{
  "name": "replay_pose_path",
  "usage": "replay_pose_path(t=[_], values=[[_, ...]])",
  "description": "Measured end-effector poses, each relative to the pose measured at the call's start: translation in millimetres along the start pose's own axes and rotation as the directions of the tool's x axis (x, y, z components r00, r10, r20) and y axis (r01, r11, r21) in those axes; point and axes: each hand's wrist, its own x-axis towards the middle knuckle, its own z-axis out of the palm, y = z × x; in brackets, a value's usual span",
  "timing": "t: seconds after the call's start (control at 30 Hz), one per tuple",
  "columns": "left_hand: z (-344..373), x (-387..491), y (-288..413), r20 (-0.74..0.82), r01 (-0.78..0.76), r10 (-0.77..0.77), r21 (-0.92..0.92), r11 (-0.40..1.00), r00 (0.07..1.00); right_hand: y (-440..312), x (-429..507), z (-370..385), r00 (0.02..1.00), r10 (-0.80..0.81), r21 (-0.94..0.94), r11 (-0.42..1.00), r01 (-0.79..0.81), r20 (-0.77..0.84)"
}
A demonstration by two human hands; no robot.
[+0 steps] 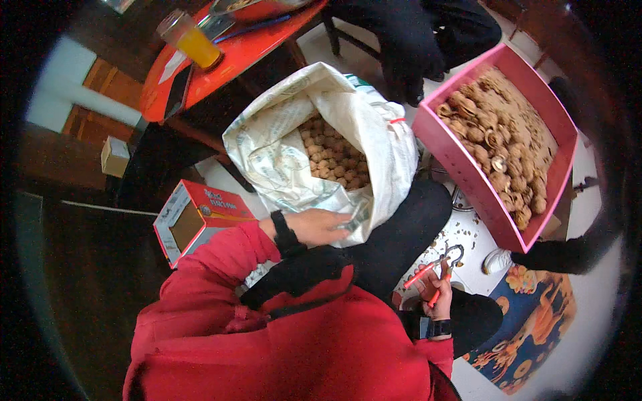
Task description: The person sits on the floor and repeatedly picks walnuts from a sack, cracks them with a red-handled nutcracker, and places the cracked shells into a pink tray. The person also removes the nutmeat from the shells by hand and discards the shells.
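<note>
A white woven sack [281, 150] stands rolled open in front of me, with whole walnuts [336, 158] inside it. My left hand [318, 226] rests at the sack's near rim, palm down. Its fingertips touch the folded edge, and whether they pinch it is unclear. In my right hand [437, 295] is a nutcracker [454, 254] with red-orange handles and a dark curved jaw. The hand is low, beside my right leg, and the jaw points away from me. No nut shows in the jaw.
A pink box [464, 193] holding walnuts and shells [494, 145] stands at right. Shell bits litter the white floor near a shoe [498, 261]. At left are a red carton [220, 203] and a red table [241, 60] bearing a glass of orange drink [198, 47] and a phone [179, 92].
</note>
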Motion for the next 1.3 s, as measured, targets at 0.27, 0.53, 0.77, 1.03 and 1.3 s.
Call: replay_pose_path(t=[0.27, 0.53, 0.77, 1.03, 1.3], values=[[-67, 15, -28, -0.031, -0.223, 0.221, -0.166, 0.961, 0.975, 9, 9, -9, 0.995, 0.061, -0.009, 0.998, -0.062, -0.081], [-96, 175, -97, -0.024, 0.139, -0.143, 0.429, 0.893, 0.989, 8, 8, -2, 0.988, 0.088, -0.045, 0.995, -0.094, -0.126], [-46, 254, -105, 0.170, -0.004, -0.107, 0.550, 0.835, 0.980, 6, 6, -7, 0.973, 0.114, 0.015, 0.993, -0.113, -0.202], [-27, 270, -113, 0.326, -0.130, -0.068, 0.549, 0.825, 0.943, 5, 17, -11, 0.950, 0.151, -0.016, 0.987, -0.162, -0.272], [-34, 232, -109, 0.417, -0.220, -0.045, 0.566, 0.794, 0.908, 4, 25, -10, 0.952, 0.184, -0.029, 0.980, -0.197, -0.245]])
